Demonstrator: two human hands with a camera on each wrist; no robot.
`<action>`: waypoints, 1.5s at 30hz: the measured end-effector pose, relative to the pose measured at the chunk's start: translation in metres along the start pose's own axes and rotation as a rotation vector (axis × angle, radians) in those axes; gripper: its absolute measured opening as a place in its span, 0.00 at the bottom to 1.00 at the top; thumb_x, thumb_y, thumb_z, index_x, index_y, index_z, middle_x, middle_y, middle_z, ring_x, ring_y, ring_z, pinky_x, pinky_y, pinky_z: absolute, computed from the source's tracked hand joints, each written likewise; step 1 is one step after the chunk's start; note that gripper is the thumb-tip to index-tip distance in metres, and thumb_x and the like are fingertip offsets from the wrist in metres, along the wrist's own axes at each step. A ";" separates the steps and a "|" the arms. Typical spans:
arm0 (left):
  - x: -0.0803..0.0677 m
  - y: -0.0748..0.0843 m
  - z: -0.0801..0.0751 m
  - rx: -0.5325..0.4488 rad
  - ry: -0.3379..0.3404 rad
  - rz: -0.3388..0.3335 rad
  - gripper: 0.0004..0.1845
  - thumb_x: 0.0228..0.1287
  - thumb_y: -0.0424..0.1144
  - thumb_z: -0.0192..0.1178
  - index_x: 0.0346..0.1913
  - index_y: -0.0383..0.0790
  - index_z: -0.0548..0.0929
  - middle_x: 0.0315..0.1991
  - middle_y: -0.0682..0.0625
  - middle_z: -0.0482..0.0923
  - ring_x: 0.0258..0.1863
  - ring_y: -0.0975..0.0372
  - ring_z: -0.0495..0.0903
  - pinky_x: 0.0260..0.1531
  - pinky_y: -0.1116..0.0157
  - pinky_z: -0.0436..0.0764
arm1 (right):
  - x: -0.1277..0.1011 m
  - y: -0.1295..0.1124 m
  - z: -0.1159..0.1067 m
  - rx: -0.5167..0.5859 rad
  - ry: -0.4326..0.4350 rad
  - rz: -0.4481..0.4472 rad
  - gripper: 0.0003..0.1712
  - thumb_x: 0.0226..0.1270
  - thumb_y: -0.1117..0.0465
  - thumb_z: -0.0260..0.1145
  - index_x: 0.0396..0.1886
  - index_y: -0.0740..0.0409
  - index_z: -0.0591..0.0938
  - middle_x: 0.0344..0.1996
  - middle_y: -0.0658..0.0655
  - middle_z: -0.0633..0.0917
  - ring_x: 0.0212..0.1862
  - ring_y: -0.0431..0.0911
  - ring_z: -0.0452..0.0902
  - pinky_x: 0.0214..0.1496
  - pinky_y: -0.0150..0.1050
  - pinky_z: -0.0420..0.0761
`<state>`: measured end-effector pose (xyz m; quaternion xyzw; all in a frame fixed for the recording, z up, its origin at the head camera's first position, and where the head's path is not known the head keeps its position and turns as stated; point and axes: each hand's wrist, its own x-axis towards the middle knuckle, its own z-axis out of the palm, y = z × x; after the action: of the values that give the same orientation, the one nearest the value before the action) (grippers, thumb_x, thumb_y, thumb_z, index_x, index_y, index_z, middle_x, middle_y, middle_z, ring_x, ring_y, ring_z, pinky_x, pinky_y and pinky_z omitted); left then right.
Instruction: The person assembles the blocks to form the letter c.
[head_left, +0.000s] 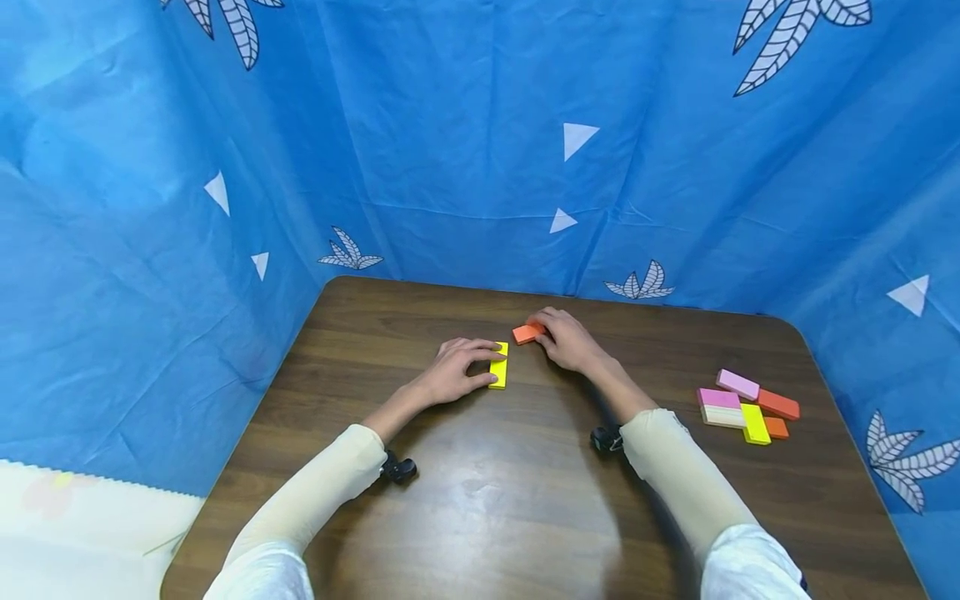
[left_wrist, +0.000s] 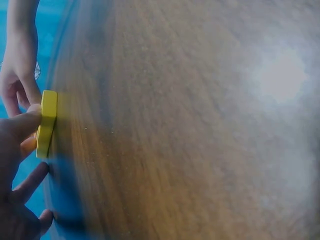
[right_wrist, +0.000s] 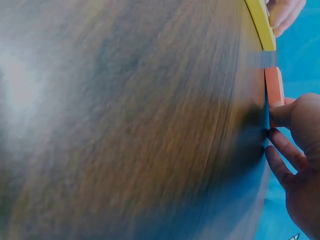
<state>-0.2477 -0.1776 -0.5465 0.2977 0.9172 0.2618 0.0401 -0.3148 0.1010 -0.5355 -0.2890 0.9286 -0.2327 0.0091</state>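
Thumb and fingers of my left hand pinch a yellow block lying flat near the middle of the wooden table. In the left wrist view the thumb is against the side of that yellow block. Just beyond it to the right, my right hand grips an orange block by its right end. The right wrist view shows the thumb on the near side of the orange block, with other fingertips close to the tabletop. A short gap separates the orange block from the yellow block.
At the right of the table lies a cluster of blocks: a pink block, a red block, a yellow block, an orange block and a pink-and-cream pair. A blue patterned cloth hangs behind the table.
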 end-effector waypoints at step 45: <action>0.001 0.002 0.001 -0.058 0.018 -0.019 0.21 0.73 0.47 0.71 0.66 0.51 0.88 0.74 0.49 0.80 0.74 0.48 0.76 0.80 0.33 0.60 | 0.020 -0.015 0.008 -0.011 -0.060 -0.025 0.19 0.81 0.67 0.63 0.65 0.51 0.86 0.69 0.58 0.83 0.72 0.59 0.78 0.79 0.60 0.75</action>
<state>-0.2469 -0.1753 -0.5460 0.2854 0.9122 0.2908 0.0427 -0.3225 0.0760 -0.5337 -0.3073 0.9256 -0.2187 0.0325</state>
